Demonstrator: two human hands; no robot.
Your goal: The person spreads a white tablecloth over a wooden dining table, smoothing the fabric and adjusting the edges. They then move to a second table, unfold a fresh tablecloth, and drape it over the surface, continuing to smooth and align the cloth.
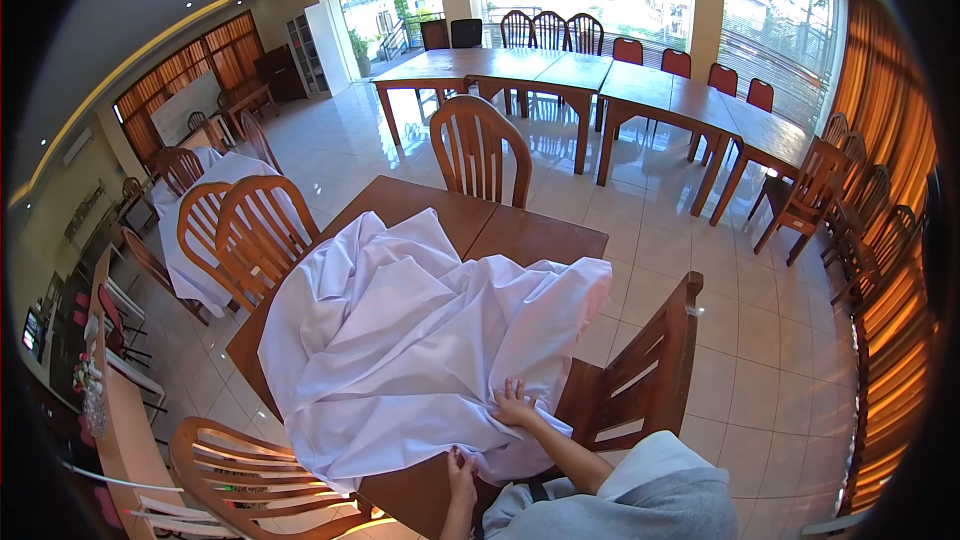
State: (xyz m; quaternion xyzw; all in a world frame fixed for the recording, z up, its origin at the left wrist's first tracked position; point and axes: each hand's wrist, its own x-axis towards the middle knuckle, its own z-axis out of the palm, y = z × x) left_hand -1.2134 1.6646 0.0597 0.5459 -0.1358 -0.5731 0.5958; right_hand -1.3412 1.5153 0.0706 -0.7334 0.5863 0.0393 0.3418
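A large white tablecloth [405,315] lies bunched and wrinkled over a brown wooden table [536,231]. Its folds hide most of the tabletop, and on the right it hangs past the edge. My left hand [462,474] pinches the cloth's near hem between thumb and fingers, low at the front of the table. A little to the right and farther in, my right hand [514,406] rests palm down on the fabric with its fingers spread.
Wooden slat-back chairs stand close around the table: one at right [660,360], one at near left [240,472], one at the far side [480,146] and two at left [262,229]. Joined tables [555,67] line the windows. Another cloth-covered table [202,240] stands left.
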